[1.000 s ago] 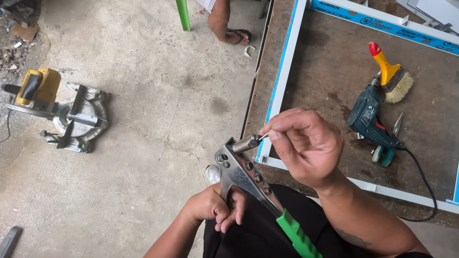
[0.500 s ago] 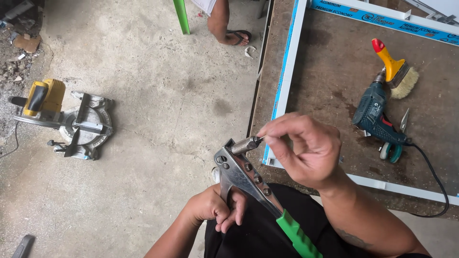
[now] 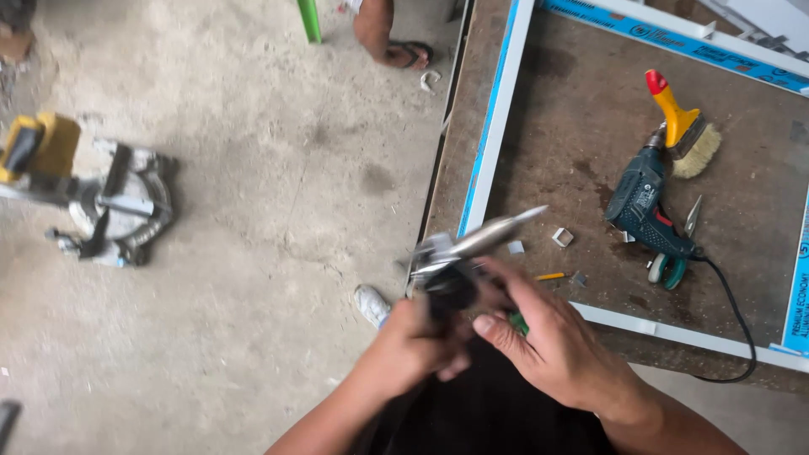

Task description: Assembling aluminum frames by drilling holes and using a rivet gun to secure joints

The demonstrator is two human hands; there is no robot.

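Riveter [image 3: 472, 244] swung level, now gripped by two hands, left hand [image 3: 413, 345], right hand [image 3: 552, 345]

Workshop w/ bare concrete floor [image 3: 253, 211]: miter saw [image 3: 101, 198] on ground, corded drill [image 3: 645, 206] & brush [image 3: 687, 126] on worn workbench [image 3: 590, 101].

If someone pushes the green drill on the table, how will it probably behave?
The green drill lies flat on its side on the brown table, so it would probably slide, not roll. Its black cord may drag behind. Its solid body suggests it is stiff and fairly heavy.
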